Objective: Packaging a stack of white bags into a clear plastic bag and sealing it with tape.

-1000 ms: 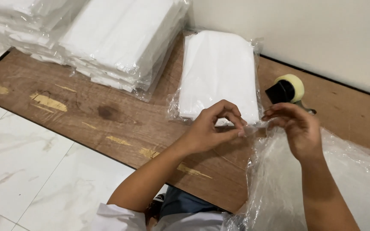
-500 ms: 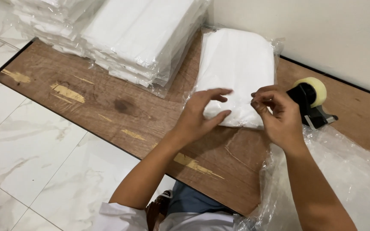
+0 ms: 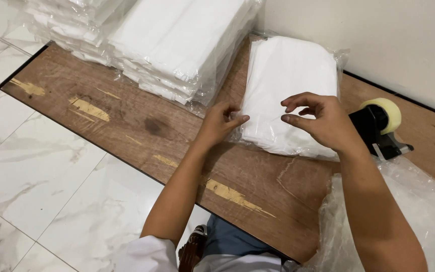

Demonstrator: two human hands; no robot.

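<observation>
A clear plastic packet of folded white cloth (image 3: 290, 80) lies on a worn wooden board (image 3: 142, 126). My left hand (image 3: 220, 123) rests at the packet's near left corner, fingers pinching its edge. My right hand (image 3: 323, 121) hovers over the near right part of the packet, fingers curled and apart, thumb and forefinger close to the plastic. I cannot tell whether the right hand grips the film.
A tall stack of similar white packets (image 3: 177, 40) stands at the far left of the board. A black tape dispenser with a pale roll (image 3: 381, 123) sits to the right. Crumpled clear plastic bags (image 3: 419, 206) lie by my right arm. Marble floor tiles (image 3: 41, 176) lie to the left, a wall behind.
Both hands slid from the packet's near edge onto its corners. The right hand opened and lifted over the packet; the left hand moved to the left corner. The view shifted left.
</observation>
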